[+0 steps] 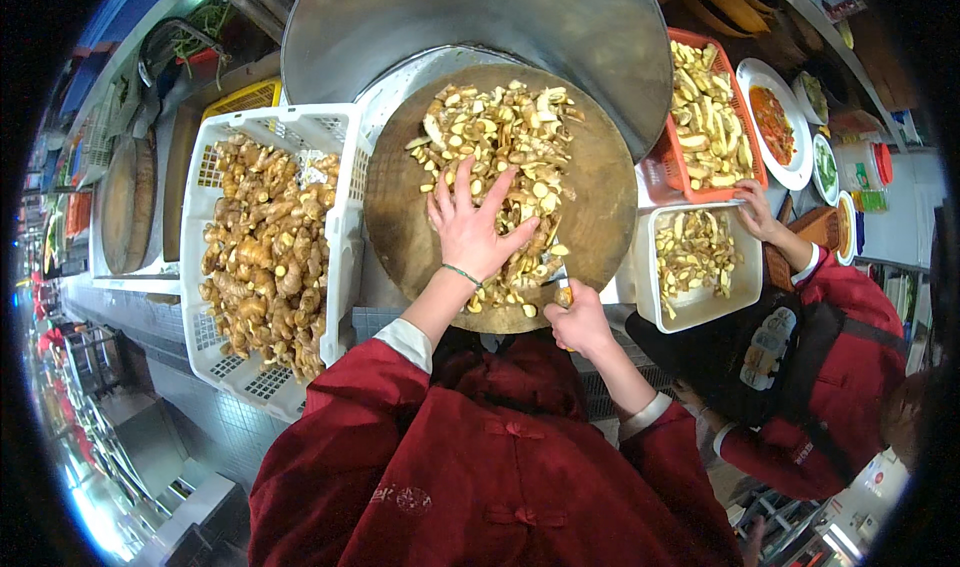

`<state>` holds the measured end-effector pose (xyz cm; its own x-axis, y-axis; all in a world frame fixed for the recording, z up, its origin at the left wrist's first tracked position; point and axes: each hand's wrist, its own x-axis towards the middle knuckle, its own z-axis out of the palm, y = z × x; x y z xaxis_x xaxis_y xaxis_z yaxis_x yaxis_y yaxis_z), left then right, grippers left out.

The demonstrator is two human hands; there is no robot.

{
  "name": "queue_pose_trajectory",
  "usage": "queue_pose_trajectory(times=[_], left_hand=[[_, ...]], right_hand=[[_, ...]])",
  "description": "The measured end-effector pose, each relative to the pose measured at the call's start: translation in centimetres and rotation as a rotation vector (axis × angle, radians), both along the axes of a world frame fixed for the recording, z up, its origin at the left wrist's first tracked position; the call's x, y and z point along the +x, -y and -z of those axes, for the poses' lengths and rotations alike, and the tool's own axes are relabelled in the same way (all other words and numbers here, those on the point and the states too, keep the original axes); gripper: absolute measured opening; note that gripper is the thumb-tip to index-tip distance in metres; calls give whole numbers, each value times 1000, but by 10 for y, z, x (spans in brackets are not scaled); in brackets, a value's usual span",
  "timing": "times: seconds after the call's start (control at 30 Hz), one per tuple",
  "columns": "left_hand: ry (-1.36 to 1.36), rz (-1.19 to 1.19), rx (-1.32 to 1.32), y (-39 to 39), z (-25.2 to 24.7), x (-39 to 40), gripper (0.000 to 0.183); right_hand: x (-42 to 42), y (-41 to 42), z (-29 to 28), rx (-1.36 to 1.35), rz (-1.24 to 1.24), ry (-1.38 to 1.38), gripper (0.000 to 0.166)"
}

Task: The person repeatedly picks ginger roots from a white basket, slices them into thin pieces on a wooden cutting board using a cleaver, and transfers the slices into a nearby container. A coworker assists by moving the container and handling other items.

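Fingers spread, my left hand [474, 237] rests palm down on a heap of cut ginger [499, 121]. The heap covers much of a round wooden chopping block [600, 199]. My right hand [581, 318] grips the yellowish handle of a knife [563, 295] at the block's near right edge. Most of its blade is hidden among the ginger pieces. To my left stands a white plastic basket [346, 192] of whole, knobbly ginger roots [262, 259]. On the right a white plastic tub [739, 297] holds more cut ginger [694, 256].
A tall curved metal guard [480, 12] rises behind the block. An orange basket [757, 154] of peeled ginger stands beyond the tub. A co-worker's hand [756, 211] touches that area at right. A plate [791, 173] of chopped red food and a second chopping block [124, 207] flank the workspace.
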<state>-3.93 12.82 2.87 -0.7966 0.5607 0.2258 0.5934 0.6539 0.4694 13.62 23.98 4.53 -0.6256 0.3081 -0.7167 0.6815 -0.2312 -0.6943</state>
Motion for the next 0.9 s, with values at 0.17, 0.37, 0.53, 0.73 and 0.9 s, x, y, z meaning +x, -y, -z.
queue_pose_trajectory(times=[0.17, 0.37, 0.53, 0.73, 0.9], left_hand=[[25, -61, 97, -2, 5, -2, 63], [-52, -82, 289, -3, -2, -6, 54], [-94, -45, 328, -6, -26, -6, 50], [-142, 21, 334, -14, -50, -11, 48], [-172, 99, 314, -21, -59, -10, 48]], right_hand=[[-15, -1, -6, -22, -45, -1, 20], [-21, -3, -21, -151, -55, -36, 21], [-16, 2, -39, -184, -29, -72, 16], [-13, 7, -56, -194, 28, -133, 19], [-5, 11, -62, -211, 99, -201, 13]])
